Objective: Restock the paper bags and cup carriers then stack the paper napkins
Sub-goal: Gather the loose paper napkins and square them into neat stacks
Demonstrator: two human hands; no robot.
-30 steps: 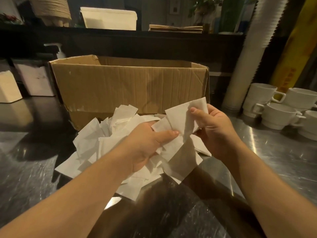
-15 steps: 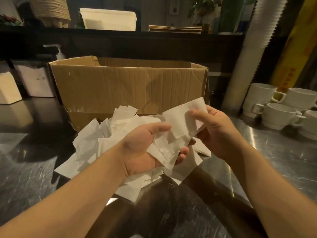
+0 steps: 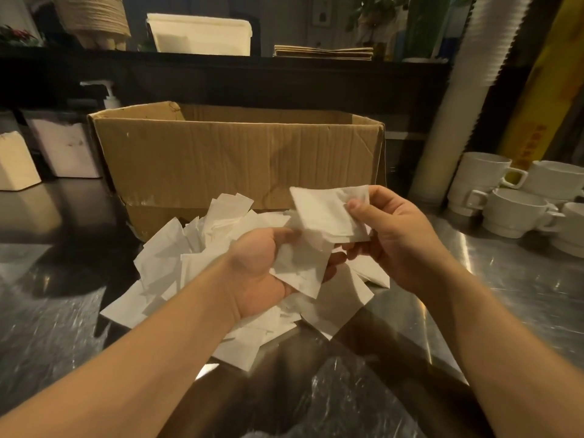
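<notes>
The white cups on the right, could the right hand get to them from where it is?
Probably yes. The white cups stand on the counter just beyond the right hand, with bare steel between. But that hand is pinching a napkin, so it would need to let go first.

worktop [image 3: 521, 279]: scuffed steel | napkin pile [image 3: 164, 263] under both grips | cardboard box [image 3: 234, 159] just beyond the pile | white cups [image 3: 518, 213] right of the right grip [image 3: 395, 235] | white containers [image 3: 66, 147] far left of the left grip [image 3: 262, 267]
</notes>
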